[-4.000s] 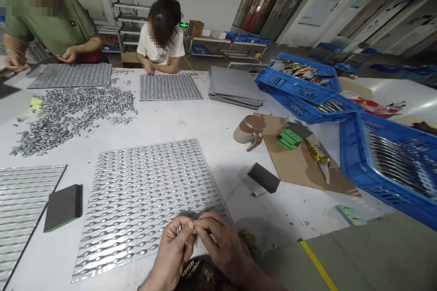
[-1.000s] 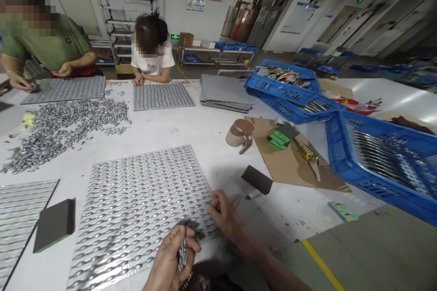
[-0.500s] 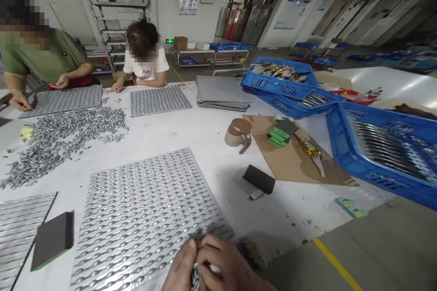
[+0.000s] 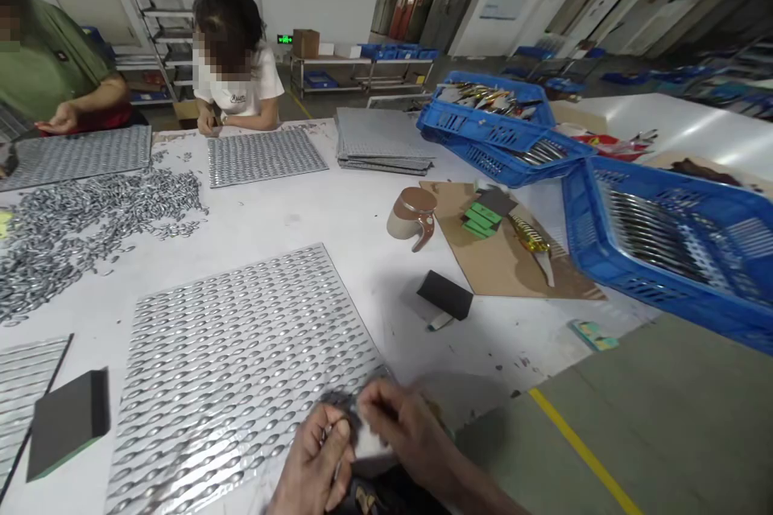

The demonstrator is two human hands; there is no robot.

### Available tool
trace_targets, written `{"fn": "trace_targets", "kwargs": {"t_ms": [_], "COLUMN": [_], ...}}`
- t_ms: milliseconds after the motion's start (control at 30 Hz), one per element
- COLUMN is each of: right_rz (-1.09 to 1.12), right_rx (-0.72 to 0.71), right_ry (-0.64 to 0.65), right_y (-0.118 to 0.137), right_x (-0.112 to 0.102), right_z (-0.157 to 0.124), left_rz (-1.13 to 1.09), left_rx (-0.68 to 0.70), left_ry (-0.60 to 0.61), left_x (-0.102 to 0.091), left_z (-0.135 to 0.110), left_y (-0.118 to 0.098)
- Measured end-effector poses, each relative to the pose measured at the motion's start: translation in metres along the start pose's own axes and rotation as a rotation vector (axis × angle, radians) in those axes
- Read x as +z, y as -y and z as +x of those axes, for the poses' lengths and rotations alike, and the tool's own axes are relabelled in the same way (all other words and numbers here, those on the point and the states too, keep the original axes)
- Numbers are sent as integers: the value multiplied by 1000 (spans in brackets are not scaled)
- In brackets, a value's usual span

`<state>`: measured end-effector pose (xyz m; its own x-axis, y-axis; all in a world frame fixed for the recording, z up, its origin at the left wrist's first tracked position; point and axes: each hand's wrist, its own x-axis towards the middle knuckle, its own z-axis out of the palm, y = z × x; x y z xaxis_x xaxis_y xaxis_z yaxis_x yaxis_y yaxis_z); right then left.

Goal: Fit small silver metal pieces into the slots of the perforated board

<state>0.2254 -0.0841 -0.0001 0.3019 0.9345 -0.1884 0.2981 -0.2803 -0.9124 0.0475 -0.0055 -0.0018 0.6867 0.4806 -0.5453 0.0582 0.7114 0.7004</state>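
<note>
My left hand (image 4: pixel 312 459) is closed, thumb pressed against curled fingers, over the near right corner of a sheet (image 4: pixel 241 362) set with rows of silver, spindle-shaped pieces. What it grips is mostly hidden. Just to its right is my right hand (image 4: pixel 403 428), its fingers curled together and slightly blurred; I cannot make out anything between them. A small gap separates the two hands. The sheet lies flat on the white table (image 4: pixel 356 209). A dark sanding block (image 4: pixel 445 294) rests beyond my right hand, tilted on a small pale piece.
A heap of loose silver pieces (image 4: pixel 102 217) lies at left, near another block (image 4: pixel 69 422). A brown-lidded mug (image 4: pixel 411 217), a cardboard sheet (image 4: pixel 501 278) and a blue basket (image 4: pixel 652 290) stand right. Two co-workers (image 4: pixel 238 88) sit opposite. The table edge is at lower right.
My hands were pressed together with small silver pieces showing between them; now they have come apart, the right one lifting rightward. The view has shifted, moving the table things up and left.
</note>
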Motion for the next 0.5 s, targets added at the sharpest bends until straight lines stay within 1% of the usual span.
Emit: {"fn": "trace_targets", "kwargs": {"t_ms": [100,133,200,267,433,500], "right_rz": [-200,-257,-330,-370,-416,-404], "right_rx": [-50,-79,-123,-148,-156,-138], "right_ry": [-170,-187,-141,-80,-79,-35], "right_y": [-13,-17,-23,-26,-23,-21], "right_x": [-18,-23,-27,-27,-26,-27], "right_z": [19,26,37,45,54,55], "left_rz": [-59,-78,-98,-105,-116,-118], "left_rx": [-6,-21,-40,-48,-29,-23], "left_ry": [-38,-42,-41,-50,-100,-97], "left_x": [-2,-4,-7,-9,-11,-12], "left_z": [3,3,4,5,7,9], "left_y": [3,4,5,6,9,11]}}
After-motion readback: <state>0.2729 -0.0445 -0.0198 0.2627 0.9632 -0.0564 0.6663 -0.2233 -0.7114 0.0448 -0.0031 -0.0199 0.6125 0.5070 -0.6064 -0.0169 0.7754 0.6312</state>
